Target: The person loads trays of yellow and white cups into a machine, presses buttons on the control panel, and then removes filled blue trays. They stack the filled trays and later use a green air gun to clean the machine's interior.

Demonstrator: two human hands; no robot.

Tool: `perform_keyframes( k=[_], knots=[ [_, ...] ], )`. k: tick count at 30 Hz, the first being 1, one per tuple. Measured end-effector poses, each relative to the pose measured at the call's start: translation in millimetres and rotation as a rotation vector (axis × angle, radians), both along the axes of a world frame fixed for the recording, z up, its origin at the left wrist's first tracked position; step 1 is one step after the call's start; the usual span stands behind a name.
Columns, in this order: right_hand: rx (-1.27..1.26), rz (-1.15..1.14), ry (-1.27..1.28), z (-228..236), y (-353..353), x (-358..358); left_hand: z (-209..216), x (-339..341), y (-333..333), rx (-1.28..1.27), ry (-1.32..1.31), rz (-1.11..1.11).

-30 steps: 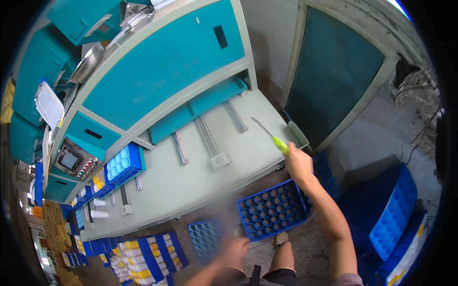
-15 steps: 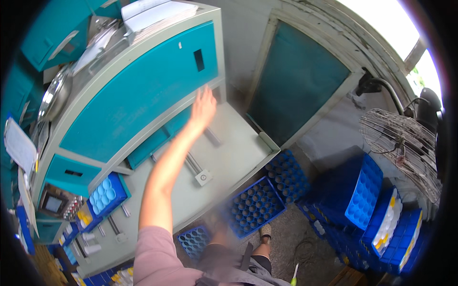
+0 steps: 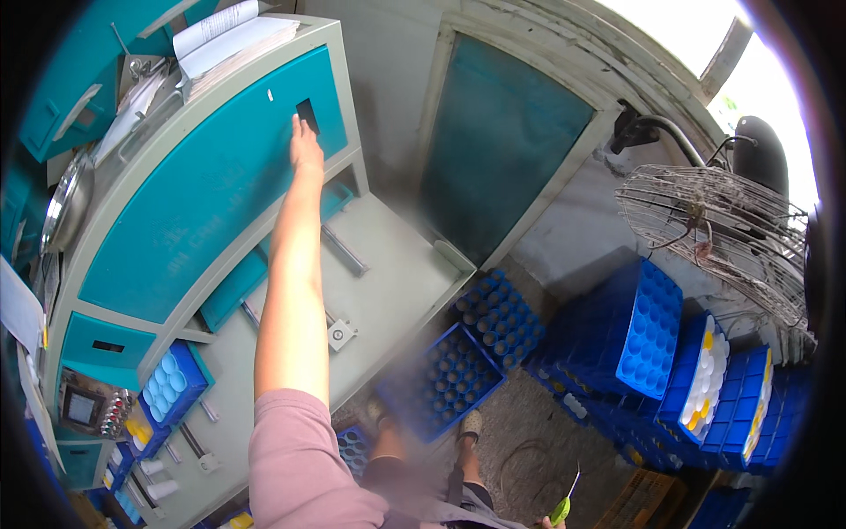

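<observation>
My left hand (image 3: 306,150) reaches up to the large teal panel (image 3: 203,185) of the grey-framed machine. Its fingers are stretched out, with the tips beside a dark rectangular slot (image 3: 309,113); whether they touch it I cannot tell. Nothing shows in this hand. At the bottom edge, a bit of my right hand (image 3: 552,523) is visible, closed on the green handle of a screwdriver (image 3: 561,509). The thin metal shaft points up. Most of that hand is cut off by the picture's edge.
Below the panel, a pale worktop (image 3: 397,238) carries metal rods and a block (image 3: 340,334). Blue crates (image 3: 507,388) with round cells stand on the floor, and more crates (image 3: 652,331) are stacked at right. A caged fan (image 3: 714,229) juts from the wall. A control box (image 3: 84,406) sits left.
My left hand has moved from the panel's lower edge up to the slot. The screwdriver in my right hand has come further into view, and the whole view has shifted.
</observation>
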State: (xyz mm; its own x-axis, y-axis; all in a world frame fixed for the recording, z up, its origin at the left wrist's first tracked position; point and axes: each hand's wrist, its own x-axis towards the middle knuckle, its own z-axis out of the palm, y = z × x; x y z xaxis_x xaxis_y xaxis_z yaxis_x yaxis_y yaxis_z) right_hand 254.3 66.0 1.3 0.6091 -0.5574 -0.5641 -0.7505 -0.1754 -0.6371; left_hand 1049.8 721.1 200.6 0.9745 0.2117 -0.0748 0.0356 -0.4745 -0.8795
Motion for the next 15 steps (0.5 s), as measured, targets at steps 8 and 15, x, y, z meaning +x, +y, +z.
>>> perform_keyframes(
  k=[8, 15],
  knots=[
    [-0.283, 0.466, 0.662, -57, -52, -88, 15, 1, -21, 0.029, -0.085, -0.012],
    [-0.193, 0.502, 0.344, -83, -97, -6, 0, -169, -81, -0.364, -0.294, -0.703]
  ],
)
